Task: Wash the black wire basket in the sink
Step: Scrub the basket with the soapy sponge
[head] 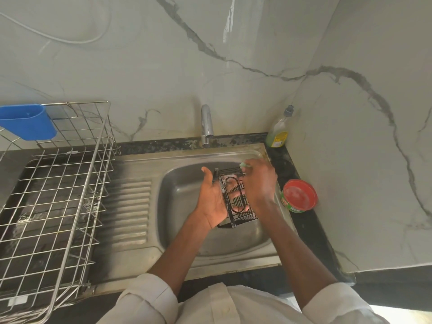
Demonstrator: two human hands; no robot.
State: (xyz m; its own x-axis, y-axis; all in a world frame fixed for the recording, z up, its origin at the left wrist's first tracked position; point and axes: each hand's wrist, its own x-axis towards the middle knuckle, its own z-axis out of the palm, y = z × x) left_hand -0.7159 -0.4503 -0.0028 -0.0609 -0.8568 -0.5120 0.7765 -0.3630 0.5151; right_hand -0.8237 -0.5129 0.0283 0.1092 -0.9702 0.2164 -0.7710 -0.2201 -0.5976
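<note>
I see the steel sink (187, 232) with the black wire basket (236, 197) held above its bowl, long axis running from the tap (207, 125) toward me, open side facing right. My left hand (211, 202) grasps the basket's left wall, fingers curled underneath. My right hand (258, 183) grips a green scrubber (244, 165) against the basket's far end. A red tub (300, 195) sits just right of the sink.
</note>
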